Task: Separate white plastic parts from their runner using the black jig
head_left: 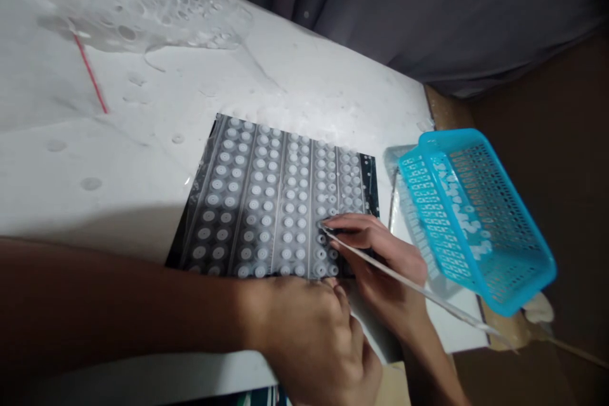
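Note:
A dark sheet (266, 203) covered with rows of small white round pieces lies on the white table (118, 158). My right hand (380, 260) pinches a thin pale stick (419, 292), whose tip touches a round piece near the sheet's lower right. My left hand (309, 336) rests at the sheet's near edge with fingers curled; what is under them is hidden.
A blue perforated plastic basket (476, 216) holding white pieces stands tilted at the table's right edge. Clear punched-out plastic sheeting (133, 0) is piled at the back left, beside a red stick (90, 76). Loose round bits dot the table. Grey fabric hangs behind.

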The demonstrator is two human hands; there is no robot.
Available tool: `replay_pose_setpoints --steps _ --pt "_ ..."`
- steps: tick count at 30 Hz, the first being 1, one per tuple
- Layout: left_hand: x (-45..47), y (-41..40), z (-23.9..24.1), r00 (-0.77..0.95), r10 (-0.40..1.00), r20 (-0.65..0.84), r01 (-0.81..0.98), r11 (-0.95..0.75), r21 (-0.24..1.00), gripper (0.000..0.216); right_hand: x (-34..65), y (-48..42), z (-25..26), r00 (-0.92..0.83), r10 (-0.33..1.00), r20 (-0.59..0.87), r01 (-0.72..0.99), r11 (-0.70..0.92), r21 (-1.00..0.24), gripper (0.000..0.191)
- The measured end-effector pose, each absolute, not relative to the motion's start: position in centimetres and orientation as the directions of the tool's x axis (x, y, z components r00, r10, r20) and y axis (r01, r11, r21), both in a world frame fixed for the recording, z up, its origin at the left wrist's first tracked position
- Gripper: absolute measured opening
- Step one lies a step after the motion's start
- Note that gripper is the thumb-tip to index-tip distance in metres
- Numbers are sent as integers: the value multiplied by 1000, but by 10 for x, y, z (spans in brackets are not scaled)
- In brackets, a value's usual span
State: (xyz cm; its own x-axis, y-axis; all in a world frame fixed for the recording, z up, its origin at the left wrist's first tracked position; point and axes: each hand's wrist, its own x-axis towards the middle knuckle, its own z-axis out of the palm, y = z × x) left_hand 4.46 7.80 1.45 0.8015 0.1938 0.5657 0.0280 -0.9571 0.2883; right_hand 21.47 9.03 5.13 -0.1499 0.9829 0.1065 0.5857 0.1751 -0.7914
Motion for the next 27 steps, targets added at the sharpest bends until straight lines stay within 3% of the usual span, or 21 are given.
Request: replay_pose_setpoints --steps 20,27 --pt "49 78 13 774 228 590 64 -956 286 9 213 89 49 -74 992 107 521 129 -844 16" --pt "46 84 14 796 175 579 8 -960 279 10 214 89 50 -74 993 94 528 119 -841 17"
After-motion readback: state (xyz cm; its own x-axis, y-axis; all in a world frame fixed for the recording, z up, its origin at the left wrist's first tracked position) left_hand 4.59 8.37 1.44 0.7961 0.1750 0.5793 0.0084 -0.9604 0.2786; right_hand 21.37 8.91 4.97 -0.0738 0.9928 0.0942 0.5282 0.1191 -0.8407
